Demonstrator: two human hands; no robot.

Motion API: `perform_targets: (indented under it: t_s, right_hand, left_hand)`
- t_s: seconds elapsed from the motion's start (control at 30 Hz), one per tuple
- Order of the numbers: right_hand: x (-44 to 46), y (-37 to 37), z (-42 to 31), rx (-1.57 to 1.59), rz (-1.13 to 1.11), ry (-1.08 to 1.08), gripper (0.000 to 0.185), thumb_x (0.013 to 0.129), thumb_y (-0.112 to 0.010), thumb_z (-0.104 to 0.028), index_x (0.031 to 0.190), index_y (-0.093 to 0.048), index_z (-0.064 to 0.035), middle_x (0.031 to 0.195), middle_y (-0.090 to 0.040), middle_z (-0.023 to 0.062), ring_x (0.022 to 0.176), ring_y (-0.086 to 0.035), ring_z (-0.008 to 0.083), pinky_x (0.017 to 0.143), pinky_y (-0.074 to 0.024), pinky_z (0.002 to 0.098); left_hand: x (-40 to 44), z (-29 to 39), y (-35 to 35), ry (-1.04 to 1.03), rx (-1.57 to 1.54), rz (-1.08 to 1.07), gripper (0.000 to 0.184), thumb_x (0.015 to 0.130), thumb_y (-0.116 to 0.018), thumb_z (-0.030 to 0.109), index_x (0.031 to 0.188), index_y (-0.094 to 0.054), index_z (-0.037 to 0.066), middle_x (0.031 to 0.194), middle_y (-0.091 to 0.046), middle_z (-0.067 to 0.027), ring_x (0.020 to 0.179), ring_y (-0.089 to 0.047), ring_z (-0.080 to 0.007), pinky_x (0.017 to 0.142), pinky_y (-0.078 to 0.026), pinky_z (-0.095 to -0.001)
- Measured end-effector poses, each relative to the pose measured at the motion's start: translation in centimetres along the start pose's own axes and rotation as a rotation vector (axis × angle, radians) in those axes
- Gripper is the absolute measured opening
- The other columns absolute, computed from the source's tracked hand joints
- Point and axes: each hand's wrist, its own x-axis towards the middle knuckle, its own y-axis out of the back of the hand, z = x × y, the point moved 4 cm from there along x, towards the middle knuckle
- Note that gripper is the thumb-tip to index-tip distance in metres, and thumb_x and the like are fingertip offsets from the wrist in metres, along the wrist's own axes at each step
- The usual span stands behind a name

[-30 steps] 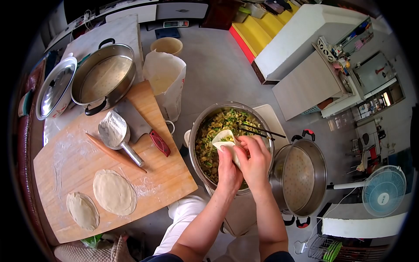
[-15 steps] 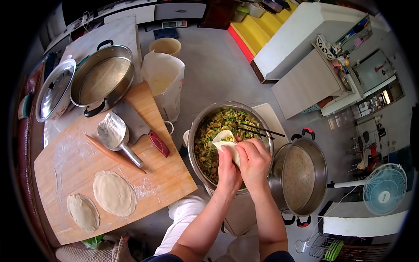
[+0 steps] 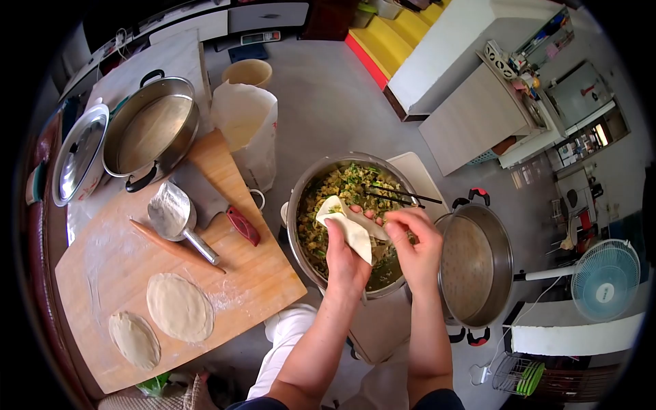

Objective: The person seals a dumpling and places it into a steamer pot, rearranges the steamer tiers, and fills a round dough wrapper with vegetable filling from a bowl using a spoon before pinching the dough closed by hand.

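Observation:
Over the steel bowl [image 3: 295, 239], my left hand [image 3: 348, 263] cradles a folded dough wrapper [image 3: 355, 240], with a little of the green and yellow filling [image 3: 335, 210] showing at its upper left end. My right hand [image 3: 418, 246] is closed in a pinch at the right edge of the wrapper's rear flap; its fingertips partly hide the contact. Chopped filling lies in the bowl below both hands. A pair of black chopsticks [image 3: 403, 195] rests in it, sticking out over the right rim.
On the wooden board [image 3: 260, 280] at left lie a flat dough round [image 3: 179, 307], a filled dough pocket [image 3: 134, 339], a rolling pin [image 3: 174, 246], a flour scoop [image 3: 174, 212] and a red-handled knife [image 3: 242, 226]. Steel pots stand at right [image 3: 507, 266] and upper left [image 3: 190, 116].
My right hand has moved right, away from my left hand, and the wrapper's rear flap now shows between them. The camera view has shifted slightly.

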Motion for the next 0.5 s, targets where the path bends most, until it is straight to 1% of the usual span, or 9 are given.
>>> perform_targets:
  t_s: [0.07,0.2,0.23,0.3,0.4,0.5]
  right_hand:
    - [-0.9,0.1,-0.3,-0.053,-0.063,0.024,0.018,0.079,-0.073,0.002,0.096,-0.069,0.0013,0.093,-0.065,0.01,0.083,-0.065,0.0201,0.074,-0.052,0.0299]
    - [-2.3,0.1,1.1,-0.045,-0.058,0.01,0.024,0.072,-0.077,0.0,0.095,-0.069,-0.001,0.097,-0.064,0.0101,0.087,-0.064,0.0216,0.075,-0.0514,0.0307]
    - [-2.4,-0.1,1.3,-0.041,-0.049,0.015,0.024,0.072,-0.077,0.0,0.094,-0.068,-0.0009,0.096,-0.064,0.01,0.087,-0.064,0.0217,0.075,-0.0513,0.0308]
    - [-2.4,-0.5,1.5,-0.033,-0.03,0.027,0.024,0.071,-0.077,-0.001,0.093,-0.067,-0.0008,0.095,-0.064,0.0097,0.085,-0.064,0.0219,0.073,-0.0511,0.0312]
    - [-2.2,-1.1,1.4,-0.066,-0.04,-0.033,0.023,0.07,-0.077,0.0,0.09,-0.066,-0.0013,0.094,-0.063,0.0088,0.083,-0.064,0.0236,0.072,-0.0512,0.0326]
    - [-2.3,-1.6,1.5,-0.2,-0.014,0.05,0.024,0.067,-0.075,0.001,0.089,-0.065,-0.0035,0.093,-0.062,0.008,0.081,-0.063,0.0259,0.07,-0.0521,0.0355]
  left_hand:
    - [0.0,0.2,0.0,0.007,-0.021,0.008,0.056,0.102,-0.031,0.056,0.122,-0.05,0.007,0.113,-0.058,-0.0126,0.108,-0.056,-0.0282,0.1,-0.045,-0.042]
    - [-0.1,0.3,0.2,0.039,-0.035,-0.022,0.058,0.101,-0.03,0.058,0.123,-0.049,0.007,0.114,-0.057,-0.0132,0.108,-0.056,-0.0292,0.098,-0.047,-0.045]
    - [-0.1,0.3,0.0,0.045,-0.024,-0.04,0.059,0.101,-0.03,0.058,0.123,-0.048,0.007,0.113,-0.057,-0.0132,0.108,-0.056,-0.0291,0.097,-0.047,-0.0456]
    - [-0.1,0.1,0.1,0.038,-0.007,0.024,0.059,0.101,-0.029,0.058,0.125,-0.048,0.007,0.113,-0.057,-0.0121,0.108,-0.057,-0.0282,0.095,-0.049,-0.0454]
    - [-0.2,0.1,-0.2,-0.019,0.036,0.1,0.059,0.101,-0.029,0.058,0.126,-0.047,0.008,0.111,-0.057,-0.0099,0.106,-0.057,-0.0265,0.091,-0.052,-0.0436]
    - [-0.2,0.2,-0.1,-0.063,0.117,0.109,0.059,0.101,-0.029,0.058,0.126,-0.047,0.008,0.11,-0.057,-0.0079,0.102,-0.058,-0.0247,0.088,-0.053,-0.0411]
